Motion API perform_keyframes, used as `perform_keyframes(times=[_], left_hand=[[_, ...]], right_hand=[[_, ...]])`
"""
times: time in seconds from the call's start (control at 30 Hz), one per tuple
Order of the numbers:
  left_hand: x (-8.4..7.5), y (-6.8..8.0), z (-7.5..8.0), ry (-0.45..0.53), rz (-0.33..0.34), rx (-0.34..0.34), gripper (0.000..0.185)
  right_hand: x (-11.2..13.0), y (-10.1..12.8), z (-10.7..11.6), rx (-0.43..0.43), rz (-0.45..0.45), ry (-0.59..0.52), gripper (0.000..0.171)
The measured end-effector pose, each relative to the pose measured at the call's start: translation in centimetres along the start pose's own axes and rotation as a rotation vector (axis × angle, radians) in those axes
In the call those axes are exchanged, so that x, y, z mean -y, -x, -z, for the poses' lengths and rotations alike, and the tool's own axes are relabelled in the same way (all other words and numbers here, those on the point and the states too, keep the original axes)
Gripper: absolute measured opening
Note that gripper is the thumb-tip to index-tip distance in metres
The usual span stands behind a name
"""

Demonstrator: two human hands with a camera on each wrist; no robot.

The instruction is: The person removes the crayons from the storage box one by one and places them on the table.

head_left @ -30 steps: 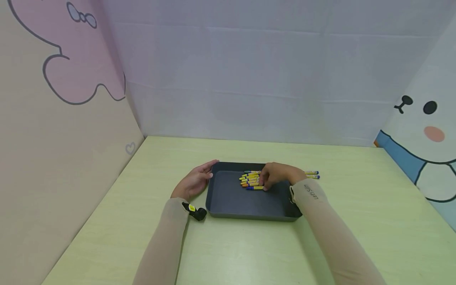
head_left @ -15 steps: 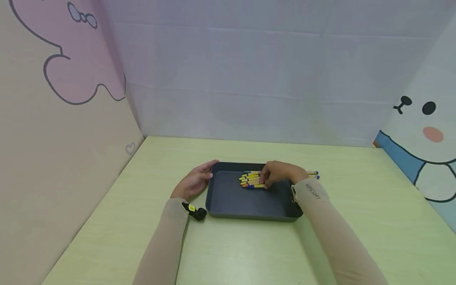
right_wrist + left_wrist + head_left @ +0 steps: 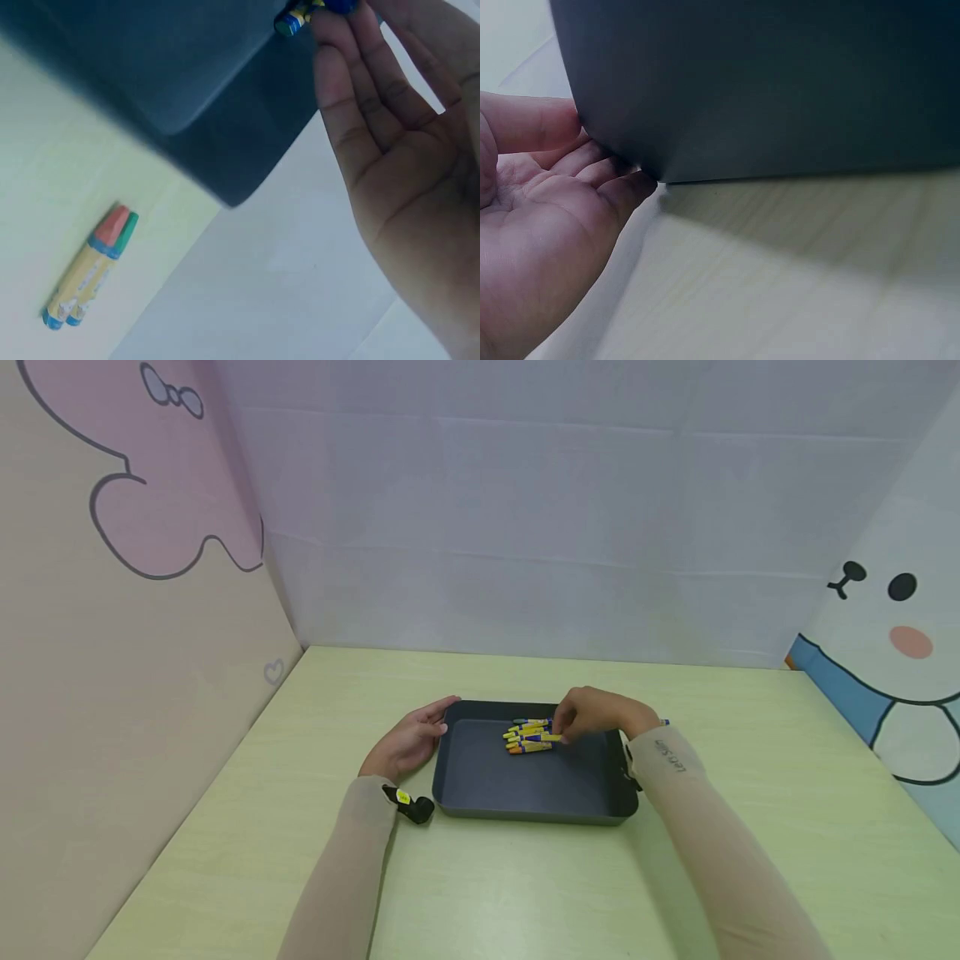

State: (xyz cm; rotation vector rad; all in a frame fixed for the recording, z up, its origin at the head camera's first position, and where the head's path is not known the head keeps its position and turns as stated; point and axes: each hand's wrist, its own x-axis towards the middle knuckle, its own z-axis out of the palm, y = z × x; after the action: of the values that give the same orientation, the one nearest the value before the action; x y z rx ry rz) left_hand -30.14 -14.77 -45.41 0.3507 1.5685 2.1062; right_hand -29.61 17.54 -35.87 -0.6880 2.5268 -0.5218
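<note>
Pale green table walled by cartoon-printed panels; dark tray sits at centre frame with a row of yellow crayons in its upper middle. Left hand lies at the tray's left wall, fingers straight and together, tips touching the corner; right hand is over the tray's upper right, fingertips pinching a blue crayon at the end of the row. Two more crayons lie side by side on the table just outside the tray, lower left of the right-wrist view.
</note>
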Motion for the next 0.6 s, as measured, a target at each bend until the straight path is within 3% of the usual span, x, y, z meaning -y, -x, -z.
perform_keyframes(times=[0.6], left_hand=[[-0.3, 0.2, -0.3, -0.010, 0.010, -0.016, 0.063]], right_hand=[[-2.2, 1.6, 1.3, -0.103, 0.036, 0.005, 0.016]])
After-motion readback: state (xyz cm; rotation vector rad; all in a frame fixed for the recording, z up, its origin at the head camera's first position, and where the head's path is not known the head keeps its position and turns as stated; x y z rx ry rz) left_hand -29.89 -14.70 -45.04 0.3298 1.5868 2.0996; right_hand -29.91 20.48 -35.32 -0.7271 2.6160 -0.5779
